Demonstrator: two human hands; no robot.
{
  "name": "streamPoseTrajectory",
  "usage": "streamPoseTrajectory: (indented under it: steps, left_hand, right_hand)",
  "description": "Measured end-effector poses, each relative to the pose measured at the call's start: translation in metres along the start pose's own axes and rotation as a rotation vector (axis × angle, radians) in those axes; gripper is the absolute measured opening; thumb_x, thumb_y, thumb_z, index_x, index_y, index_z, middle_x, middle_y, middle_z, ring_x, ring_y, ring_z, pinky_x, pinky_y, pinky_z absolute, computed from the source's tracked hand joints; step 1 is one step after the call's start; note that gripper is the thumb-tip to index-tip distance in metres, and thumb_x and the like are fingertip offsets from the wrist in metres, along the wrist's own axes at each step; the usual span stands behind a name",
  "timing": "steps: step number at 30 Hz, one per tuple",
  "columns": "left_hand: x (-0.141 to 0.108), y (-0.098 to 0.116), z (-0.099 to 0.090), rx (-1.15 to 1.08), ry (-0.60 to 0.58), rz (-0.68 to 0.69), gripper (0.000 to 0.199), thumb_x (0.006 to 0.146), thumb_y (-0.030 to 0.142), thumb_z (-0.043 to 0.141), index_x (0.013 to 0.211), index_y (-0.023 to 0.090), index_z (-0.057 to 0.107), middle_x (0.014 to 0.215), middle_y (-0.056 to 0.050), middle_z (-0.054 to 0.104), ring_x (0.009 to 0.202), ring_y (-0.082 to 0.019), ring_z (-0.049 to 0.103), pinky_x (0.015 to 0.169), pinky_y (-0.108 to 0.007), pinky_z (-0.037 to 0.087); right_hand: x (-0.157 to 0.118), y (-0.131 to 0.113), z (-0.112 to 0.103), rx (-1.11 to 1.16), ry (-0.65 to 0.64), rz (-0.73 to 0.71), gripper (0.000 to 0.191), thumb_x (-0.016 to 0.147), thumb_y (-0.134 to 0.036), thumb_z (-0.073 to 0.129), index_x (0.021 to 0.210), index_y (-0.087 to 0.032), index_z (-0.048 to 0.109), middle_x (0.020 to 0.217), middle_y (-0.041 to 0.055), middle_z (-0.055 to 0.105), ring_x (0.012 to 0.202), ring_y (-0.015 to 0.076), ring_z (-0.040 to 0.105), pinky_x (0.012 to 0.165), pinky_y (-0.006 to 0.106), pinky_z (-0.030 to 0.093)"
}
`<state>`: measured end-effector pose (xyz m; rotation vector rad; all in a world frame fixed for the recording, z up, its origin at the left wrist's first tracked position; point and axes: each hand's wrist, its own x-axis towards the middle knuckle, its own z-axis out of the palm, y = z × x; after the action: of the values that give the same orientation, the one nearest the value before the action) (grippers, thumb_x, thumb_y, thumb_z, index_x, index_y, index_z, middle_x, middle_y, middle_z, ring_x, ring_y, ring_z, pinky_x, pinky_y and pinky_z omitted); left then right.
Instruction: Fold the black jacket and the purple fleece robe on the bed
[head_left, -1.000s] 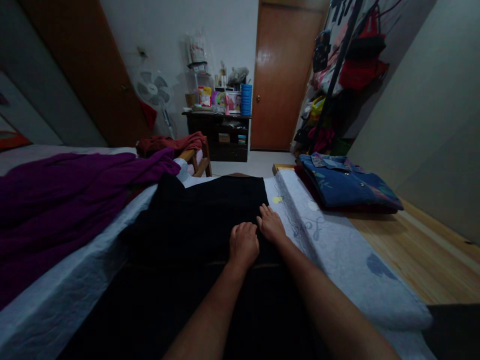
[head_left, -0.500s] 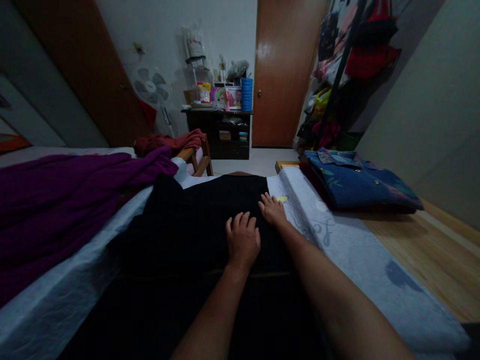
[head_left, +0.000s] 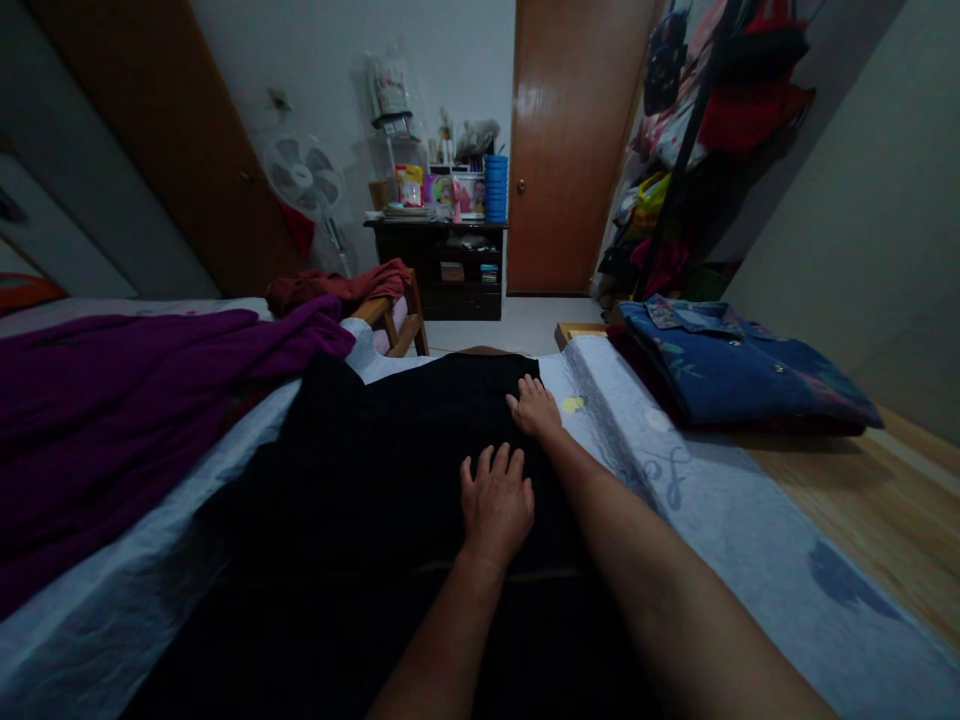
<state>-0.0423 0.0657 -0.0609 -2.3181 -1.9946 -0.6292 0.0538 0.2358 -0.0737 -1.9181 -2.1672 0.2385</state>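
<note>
A black garment (head_left: 360,490) lies spread over a light patterned sheet (head_left: 675,480); its exact kind is too dark to make out. My left hand (head_left: 496,505) rests palm down on the black cloth, fingers apart. Farther out, my right hand (head_left: 535,408) lies flat near the garment's upper right edge, its fingers spread on the cloth. Neither hand grips anything.
To the right, a folded blue patterned shirt (head_left: 735,360) lies on dark red cloth by a wooden surface (head_left: 847,490). Purple fabric (head_left: 150,400) covers the left side. Beyond are a wooden chair (head_left: 405,325), a fan (head_left: 304,175) and a dark cabinet (head_left: 442,275).
My right hand has shifted slightly away from me and left on the black garment. My left hand has slid a little nearer and to the right. The view has moved slightly.
</note>
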Motion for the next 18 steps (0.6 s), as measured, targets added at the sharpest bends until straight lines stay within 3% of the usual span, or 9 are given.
streamPoseTrajectory:
  steps: [7,13,16,18]
  left_hand:
    - [-0.001,0.001,0.001,-0.011,-0.010,-0.005,0.042,0.089,0.029,0.051,0.130,0.025,0.054,0.140,-0.008,0.053,0.131,-0.030,0.040,0.109,-0.056,0.025]
    - [-0.001,0.002,0.000,-0.003,-0.017,-0.005,0.043,0.089,0.030,0.050,0.131,0.024,0.054,0.140,-0.008,0.052,0.131,-0.030,0.040,0.110,-0.057,0.025]
    - [-0.001,0.003,-0.001,-0.003,-0.020,-0.003,0.043,0.089,0.029,0.050,0.131,0.024,0.054,0.140,-0.007,0.052,0.131,-0.030,0.040,0.109,-0.058,0.026]
    - [-0.001,0.003,-0.001,-0.003,-0.020,-0.005,0.042,0.089,0.030,0.050,0.131,0.025,0.054,0.141,-0.007,0.052,0.131,-0.030,0.040,0.110,-0.058,0.025]
  right_hand:
    - [0.019,0.008,-0.001,0.037,-0.001,0.055,0.067,0.096,-0.056,0.024,0.148,-0.014,0.030,0.158,0.0107,0.022,0.144,0.0288,0.017,0.113,0.048,0.018]
    - [0.029,0.018,-0.006,0.071,0.251,0.051,0.050,0.097,-0.031,0.030,0.144,-0.017,0.039,0.149,0.0122,0.037,0.136,0.0248,0.031,0.111,0.039,0.025]
    - [0.046,0.026,-0.017,0.119,0.116,0.063,0.053,0.090,-0.021,0.038,0.143,-0.021,0.042,0.147,0.0113,0.040,0.132,0.0259,0.037,0.107,0.037,0.031]
    - [0.060,0.031,-0.027,0.143,0.012,0.042,0.054,0.085,-0.017,0.042,0.139,-0.020,0.048,0.138,0.0101,0.051,0.125,0.0244,0.046,0.103,0.033,0.036]
